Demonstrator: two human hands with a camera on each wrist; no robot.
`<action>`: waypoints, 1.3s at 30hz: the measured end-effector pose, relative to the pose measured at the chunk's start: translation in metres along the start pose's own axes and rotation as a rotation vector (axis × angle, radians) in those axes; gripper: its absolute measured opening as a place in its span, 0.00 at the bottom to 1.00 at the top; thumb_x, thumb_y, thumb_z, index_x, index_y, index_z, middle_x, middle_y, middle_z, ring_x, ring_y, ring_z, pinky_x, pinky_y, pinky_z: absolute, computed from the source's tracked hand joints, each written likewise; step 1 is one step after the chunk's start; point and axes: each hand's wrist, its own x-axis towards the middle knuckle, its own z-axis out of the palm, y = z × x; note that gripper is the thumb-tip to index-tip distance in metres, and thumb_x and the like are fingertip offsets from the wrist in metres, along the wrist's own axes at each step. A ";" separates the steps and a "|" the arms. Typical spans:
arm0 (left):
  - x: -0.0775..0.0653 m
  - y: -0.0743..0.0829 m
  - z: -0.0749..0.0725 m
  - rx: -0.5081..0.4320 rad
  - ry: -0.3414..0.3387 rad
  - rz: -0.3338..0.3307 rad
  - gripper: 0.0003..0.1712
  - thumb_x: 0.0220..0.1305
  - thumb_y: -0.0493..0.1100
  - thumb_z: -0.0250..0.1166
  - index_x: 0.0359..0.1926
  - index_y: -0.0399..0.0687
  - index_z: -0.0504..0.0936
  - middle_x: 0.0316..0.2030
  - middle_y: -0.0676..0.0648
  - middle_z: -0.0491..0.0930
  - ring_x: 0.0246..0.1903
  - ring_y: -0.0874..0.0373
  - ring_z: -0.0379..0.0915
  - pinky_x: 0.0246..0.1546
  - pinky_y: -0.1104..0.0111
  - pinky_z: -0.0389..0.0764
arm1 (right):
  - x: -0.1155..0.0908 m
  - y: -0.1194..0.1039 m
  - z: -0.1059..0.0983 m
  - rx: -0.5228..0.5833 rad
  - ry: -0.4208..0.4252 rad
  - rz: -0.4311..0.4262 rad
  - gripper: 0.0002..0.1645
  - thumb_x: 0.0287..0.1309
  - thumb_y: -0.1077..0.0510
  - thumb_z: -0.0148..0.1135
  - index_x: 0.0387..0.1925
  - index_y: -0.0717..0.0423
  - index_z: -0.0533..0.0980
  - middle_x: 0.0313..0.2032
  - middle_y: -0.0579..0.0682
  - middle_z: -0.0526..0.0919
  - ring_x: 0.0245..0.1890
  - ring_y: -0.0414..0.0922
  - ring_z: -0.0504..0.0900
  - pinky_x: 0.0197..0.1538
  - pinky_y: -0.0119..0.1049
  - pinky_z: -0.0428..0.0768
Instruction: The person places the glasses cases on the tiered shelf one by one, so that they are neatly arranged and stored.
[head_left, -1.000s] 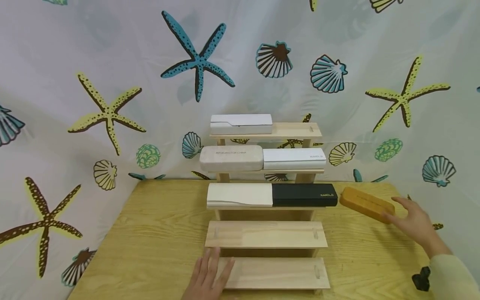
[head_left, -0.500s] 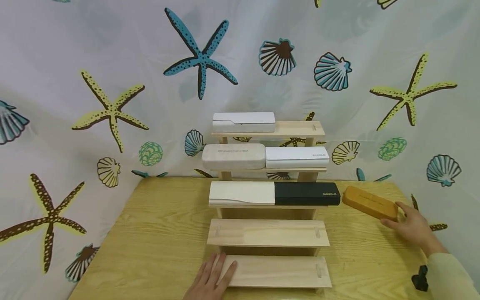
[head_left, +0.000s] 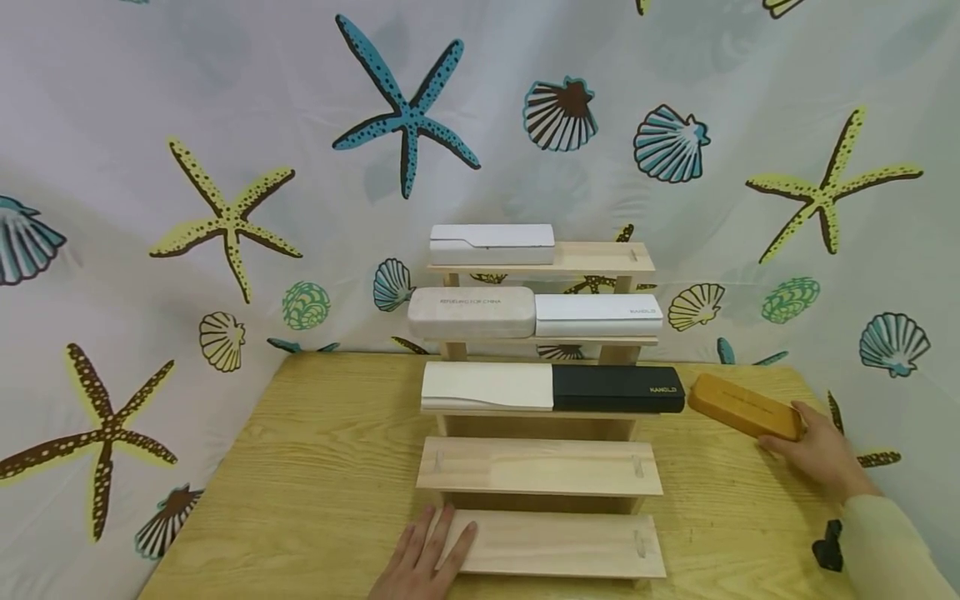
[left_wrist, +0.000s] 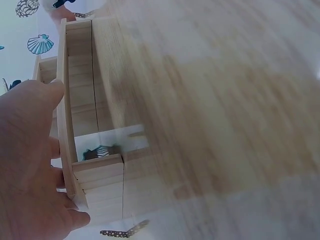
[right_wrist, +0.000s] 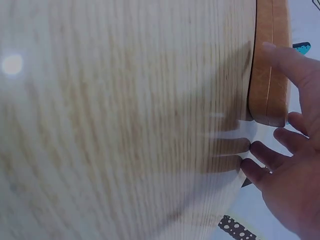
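Observation:
At the right of the table, my right hand (head_left: 817, 450) holds the near end of an orange-brown glasses case (head_left: 742, 406). In the right wrist view the thumb lies along the side of the case (right_wrist: 270, 95), an index fingertip shows at its end, and the other fingers are spread close to the tabletop. The case lies at a slant on the table. My left hand (head_left: 423, 558) rests with extended fingers on the left end of the lowest step of a wooden stepped rack (head_left: 555, 542); the left wrist view shows its thumb at the board's edge.
The rack's upper steps carry a white case (head_left: 491, 244), a beige case (head_left: 472, 312), another white case (head_left: 598, 315), a cream case (head_left: 487, 386) and a black case (head_left: 618, 388). A small black object (head_left: 828, 546) stands by the right sleeve. A patterned curtain (head_left: 300, 83) hangs behind the table.
My right hand has closed in on the near end of the brown glasses case, thumb and fingers now around it. The left hand stays on the lowest step. The head view has shifted slightly.

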 end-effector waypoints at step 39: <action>0.003 0.000 -0.009 -0.032 -0.071 -0.025 0.63 0.65 0.87 0.41 0.87 0.56 0.43 0.70 0.37 0.75 0.67 0.41 0.68 0.53 0.52 0.86 | -0.032 -0.044 -0.022 -0.081 0.018 -0.091 0.60 0.59 0.38 0.76 0.72 0.81 0.63 0.59 0.81 0.77 0.49 0.66 0.84 0.47 0.58 0.86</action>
